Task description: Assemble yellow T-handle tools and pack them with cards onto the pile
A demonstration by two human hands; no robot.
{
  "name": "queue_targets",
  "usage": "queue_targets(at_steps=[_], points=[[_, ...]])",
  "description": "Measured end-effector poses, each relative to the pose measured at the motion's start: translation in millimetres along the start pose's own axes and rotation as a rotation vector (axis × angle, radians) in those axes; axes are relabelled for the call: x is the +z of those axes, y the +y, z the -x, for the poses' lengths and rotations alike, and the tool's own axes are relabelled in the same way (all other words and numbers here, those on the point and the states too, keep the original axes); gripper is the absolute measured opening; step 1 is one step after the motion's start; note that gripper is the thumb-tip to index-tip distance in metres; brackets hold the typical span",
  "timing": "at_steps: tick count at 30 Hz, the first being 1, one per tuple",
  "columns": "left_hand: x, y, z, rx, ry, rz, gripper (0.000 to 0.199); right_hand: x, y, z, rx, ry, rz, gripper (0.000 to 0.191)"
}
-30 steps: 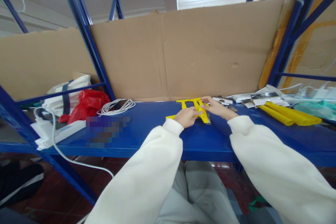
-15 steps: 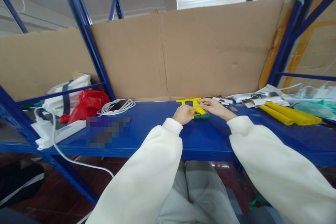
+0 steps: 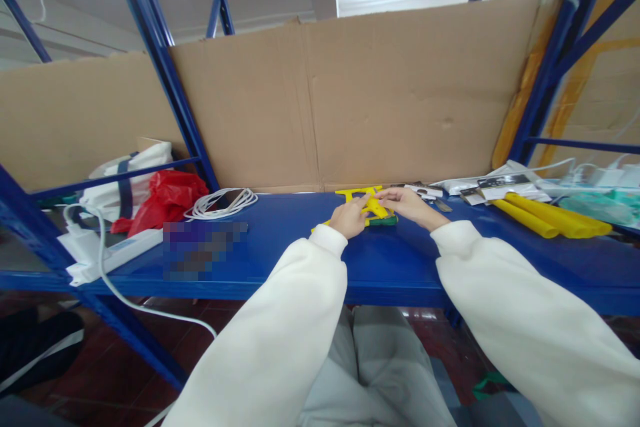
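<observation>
A yellow plastic tool [image 3: 376,207] with an H-like frame lies on the blue shelf between my hands, and a dark green part [image 3: 384,221] shows at its near side. My left hand [image 3: 349,216] is closed on the tool from the left, its fingers reaching over the middle. From the right, my right hand [image 3: 404,203] pinches at the tool's upper part with thumb and fingertips. Whether a small piece sits between those fingertips is too small to tell.
On the blue shelf [image 3: 295,247], yellow tubes [image 3: 565,217] and white packets [image 3: 505,185] lie right. Small metal pieces [image 3: 440,203] are beside my right hand. Left are a coiled white cable [image 3: 220,204], red bag [image 3: 170,197] and power strip [image 3: 125,250]. Cardboard [image 3: 400,93] stands behind.
My left hand has shifted slightly, its fingers now further over the tool's middle. A bit of yellow now shows left of my left wrist. My right hand has barely moved.
</observation>
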State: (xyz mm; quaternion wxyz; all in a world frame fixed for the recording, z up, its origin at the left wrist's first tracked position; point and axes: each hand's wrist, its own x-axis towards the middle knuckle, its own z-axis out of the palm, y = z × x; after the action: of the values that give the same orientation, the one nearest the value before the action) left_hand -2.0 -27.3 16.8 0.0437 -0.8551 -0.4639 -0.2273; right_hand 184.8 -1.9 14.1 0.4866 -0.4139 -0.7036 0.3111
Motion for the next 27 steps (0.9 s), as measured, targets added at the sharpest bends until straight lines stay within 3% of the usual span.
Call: queue_targets(at_steps=[6,13,16,20,23,27], points=[[-1.4,0,1,-0.005,-0.028,-0.024,0.053,3,-6,5,0.015,-0.026,-0.032,0.013],[-9.0,3,2,-0.02,-0.022,0.039,0.048,-1,-8,6,0.048,-0.075,-0.073,0.028],[-9.3,0,1,-0.04,0.046,0.103,0.044,-13,-1,-2,0.087,0.002,-0.02,0.023],[-10.7,-5,-5,-0.083,0.167,0.214,0.038,-44,20,-12,0.17,0.259,0.381,0.014],[-11.0,-4,-11,-0.096,0.266,0.33,0.032,-70,36,-10,0.35,0.347,0.778,0.022],[-10.8,7,-20,-0.118,0.332,0.517,0.02,-85,44,-2,0.556,0.4,0.965,0.026]])
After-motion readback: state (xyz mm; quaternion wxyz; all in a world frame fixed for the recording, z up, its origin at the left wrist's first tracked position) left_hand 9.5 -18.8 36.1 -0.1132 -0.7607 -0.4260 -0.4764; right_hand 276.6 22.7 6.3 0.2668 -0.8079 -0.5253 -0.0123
